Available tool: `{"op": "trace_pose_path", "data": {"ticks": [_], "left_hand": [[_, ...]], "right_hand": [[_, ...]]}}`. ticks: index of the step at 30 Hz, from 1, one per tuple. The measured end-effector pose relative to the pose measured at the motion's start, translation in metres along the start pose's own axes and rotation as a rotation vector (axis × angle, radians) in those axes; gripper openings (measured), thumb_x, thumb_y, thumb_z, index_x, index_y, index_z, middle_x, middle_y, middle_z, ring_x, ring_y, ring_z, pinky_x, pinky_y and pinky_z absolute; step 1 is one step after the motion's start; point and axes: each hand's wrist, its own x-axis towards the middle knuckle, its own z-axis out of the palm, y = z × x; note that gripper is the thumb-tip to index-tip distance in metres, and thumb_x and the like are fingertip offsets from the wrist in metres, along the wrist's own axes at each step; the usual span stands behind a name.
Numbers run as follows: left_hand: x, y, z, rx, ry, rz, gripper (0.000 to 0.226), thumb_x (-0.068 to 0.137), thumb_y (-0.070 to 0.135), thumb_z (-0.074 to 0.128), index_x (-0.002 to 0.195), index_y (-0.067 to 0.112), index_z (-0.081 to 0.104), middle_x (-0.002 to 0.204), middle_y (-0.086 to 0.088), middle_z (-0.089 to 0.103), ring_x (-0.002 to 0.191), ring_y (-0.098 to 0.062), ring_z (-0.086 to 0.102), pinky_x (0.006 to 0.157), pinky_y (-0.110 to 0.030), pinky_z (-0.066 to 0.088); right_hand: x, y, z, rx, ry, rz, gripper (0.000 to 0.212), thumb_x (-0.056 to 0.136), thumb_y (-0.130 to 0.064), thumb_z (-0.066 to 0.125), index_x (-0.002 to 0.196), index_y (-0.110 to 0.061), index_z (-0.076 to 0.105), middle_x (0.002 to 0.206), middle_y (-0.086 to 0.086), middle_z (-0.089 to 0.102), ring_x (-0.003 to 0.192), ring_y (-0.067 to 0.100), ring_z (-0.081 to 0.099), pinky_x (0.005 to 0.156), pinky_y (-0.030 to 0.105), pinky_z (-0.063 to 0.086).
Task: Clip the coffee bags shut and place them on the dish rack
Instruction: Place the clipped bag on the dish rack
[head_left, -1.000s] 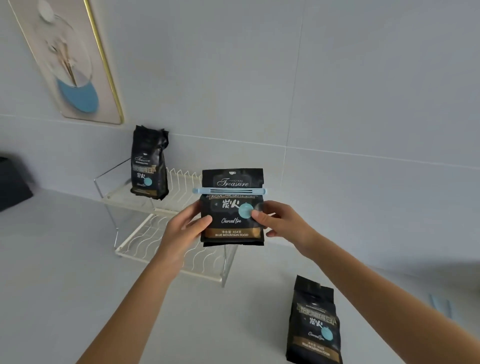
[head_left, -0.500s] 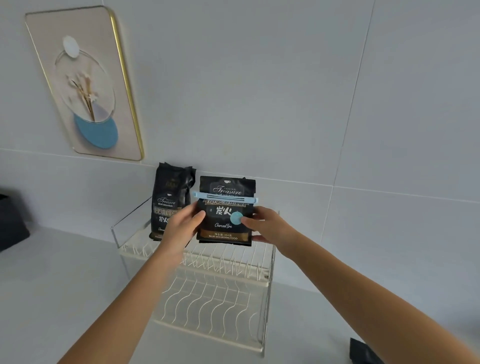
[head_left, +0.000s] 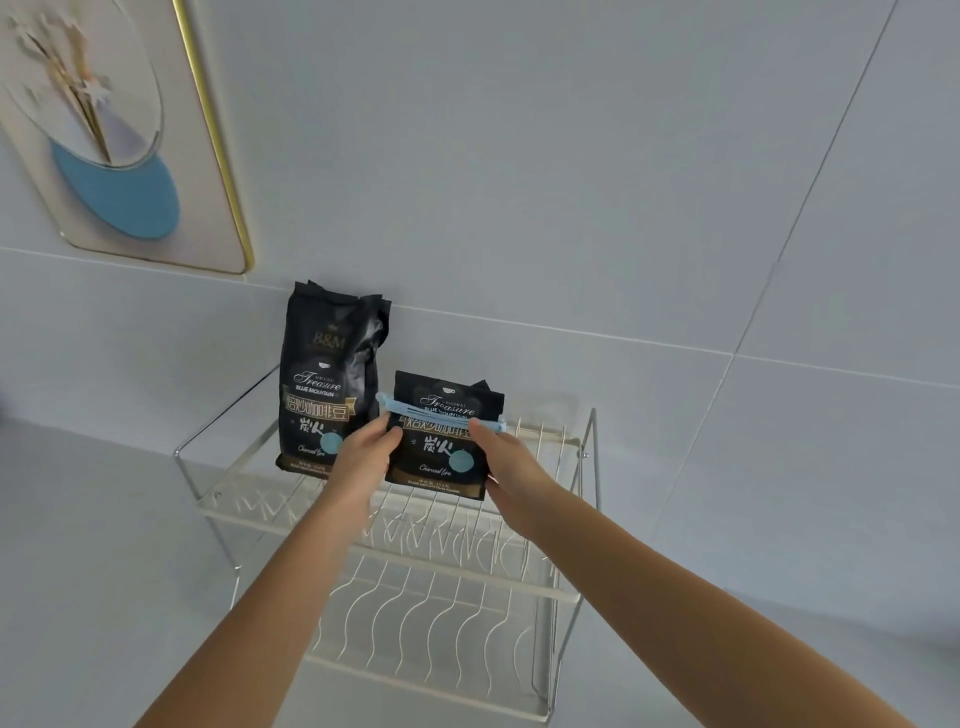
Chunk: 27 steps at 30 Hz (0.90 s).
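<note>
ITEM: clipped coffee bag (head_left: 441, 452), frame centre, upright at dish rack (head_left: 586, 452) upper tier, just right of taller bag (head_left: 324, 384) | CLOSURE: blue clip (head_left: 410, 408) across folded top | HOLD: left hand (head_left: 363, 460) and right hand (head_left: 511, 467) pinch its side edges | HANDLING: probably soft-walled, moderately heavy, slick foil; take by the flanks below the clip.

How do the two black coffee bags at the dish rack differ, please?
The left coffee bag stands taller, unclipped; the right coffee bag looks shorter, a blue clip across its top. No hand grips the left one; the left hand and right hand hold the right one. Both are black.
</note>
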Motion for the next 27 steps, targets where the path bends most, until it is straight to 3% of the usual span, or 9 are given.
{"op": "trace_pose_path", "data": {"ticks": [3,6,11,17,19,21,23,24,27], "left_hand": [[0.005,-0.002,0.004,-0.070,-0.023,-0.074,0.015,0.095,0.017,0.048,0.107,0.021,0.056,0.096,0.007,0.062,0.088,-0.004,0.055,0.090,-0.030,0.042],[0.004,-0.006,0.008,-0.121,-0.018,-0.086,0.015,0.094,0.016,0.051,0.108,0.017,0.055,0.095,0.004,0.063,0.087,-0.004,0.057,0.075,-0.023,0.044],[0.003,-0.008,0.008,-0.143,-0.016,-0.062,0.012,0.094,0.017,0.051,0.102,0.018,0.059,0.092,0.008,0.064,0.085,-0.001,0.057,0.066,-0.018,0.042],[-0.009,-0.004,0.007,-0.053,0.006,-0.009,0.025,0.092,0.026,0.052,0.116,0.019,0.054,0.105,0.006,0.064,0.095,-0.004,0.057,0.079,-0.024,0.041],[-0.017,0.001,0.007,-0.026,0.022,0.000,0.032,0.092,0.028,0.053,0.121,0.014,0.053,0.115,-0.001,0.064,0.104,-0.012,0.059,0.091,-0.033,0.043],[-0.030,0.009,0.008,0.025,0.039,0.012,0.039,0.092,0.030,0.052,0.128,0.015,0.048,0.124,-0.004,0.061,0.105,-0.013,0.058,0.093,-0.037,0.042],[-0.044,0.017,0.011,0.118,0.055,0.066,0.048,0.092,0.033,0.051,0.137,0.019,0.040,0.138,-0.004,0.050,0.114,-0.014,0.053,0.095,-0.037,0.040],[-0.053,0.020,0.015,0.194,0.066,0.115,0.054,0.093,0.034,0.051,0.141,0.021,0.033,0.148,-0.003,0.039,0.127,-0.018,0.044,0.103,-0.041,0.037],[-0.084,0.030,0.036,0.398,0.069,0.340,0.064,0.093,0.035,0.051,0.147,0.024,0.018,0.159,0.002,0.008,0.145,-0.016,0.011,0.118,-0.044,0.017]], "right_hand": [[0.011,0.006,0.007,-0.008,0.033,0.032,0.041,0.093,-0.039,0.051,0.124,-0.012,0.049,0.115,0.012,0.062,0.106,0.024,0.060,0.099,0.037,0.045],[0.019,0.008,0.011,-0.004,0.056,0.048,0.042,0.092,-0.042,0.050,0.122,-0.013,0.049,0.114,0.011,0.063,0.107,0.025,0.060,0.103,0.042,0.044],[0.016,0.000,0.008,0.051,0.055,0.077,0.029,0.095,-0.040,0.047,0.108,-0.014,0.052,0.087,0.003,0.063,0.081,0.015,0.061,0.087,0.030,0.048],[-0.005,-0.005,0.005,0.078,0.042,0.076,0.026,0.096,-0.035,0.046,0.108,-0.012,0.049,0.082,0.001,0.058,0.074,0.013,0.057,0.082,0.028,0.046],[-0.016,-0.007,0.003,0.076,0.032,0.055,0.026,0.096,-0.035,0.046,0.109,-0.012,0.047,0.081,0.000,0.056,0.073,0.011,0.055,0.082,0.028,0.045],[-0.029,-0.011,0.000,0.067,0.023,0.031,0.024,0.096,-0.036,0.046,0.106,-0.013,0.044,0.078,-0.001,0.052,0.070,0.009,0.052,0.085,0.028,0.044],[-0.045,-0.016,-0.006,0.038,0.011,-0.007,0.025,0.096,-0.038,0.046,0.106,-0.015,0.042,0.086,0.002,0.051,0.074,0.011,0.049,0.092,0.030,0.042],[-0.053,-0.016,-0.010,0.000,0.001,-0.044,0.028,0.096,-0.039,0.045,0.111,-0.016,0.042,0.099,0.004,0.051,0.081,0.011,0.049,0.098,0.032,0.040],[-0.077,-0.011,-0.027,-0.139,-0.005,-0.229,0.053,0.095,-0.041,0.043,0.142,-0.021,0.028,0.144,0.004,0.037,0.125,0.019,0.042,0.109,0.037,0.029]]}}
